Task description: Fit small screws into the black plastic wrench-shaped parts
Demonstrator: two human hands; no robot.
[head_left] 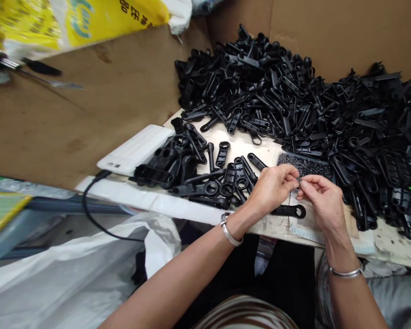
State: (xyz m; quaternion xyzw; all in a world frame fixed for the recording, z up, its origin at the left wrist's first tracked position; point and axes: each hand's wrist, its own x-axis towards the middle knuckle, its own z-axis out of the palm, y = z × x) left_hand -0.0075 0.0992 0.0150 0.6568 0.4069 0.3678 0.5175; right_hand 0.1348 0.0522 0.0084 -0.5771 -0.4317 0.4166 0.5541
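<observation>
My left hand [276, 185] and my right hand [322, 196] meet fingertip to fingertip over the front of the table. Each has thumb and forefinger pinched together at one tiny dark piece, too small to name. Just behind them is a shallow clear tray [304, 162] of small dark parts. Below my left hand lies a black plastic handle-shaped part [287, 210] with a ring at its end. More such black parts [240, 173] lie loosely to the left of my hands.
Large heaps of black plastic parts [246, 77] fill the back and right [366, 119]. A white power bank [135, 151] with a black cable [85, 201] lies at left. Cardboard walls [329, 36] stand behind; a white sack [89, 274] hangs below the table edge.
</observation>
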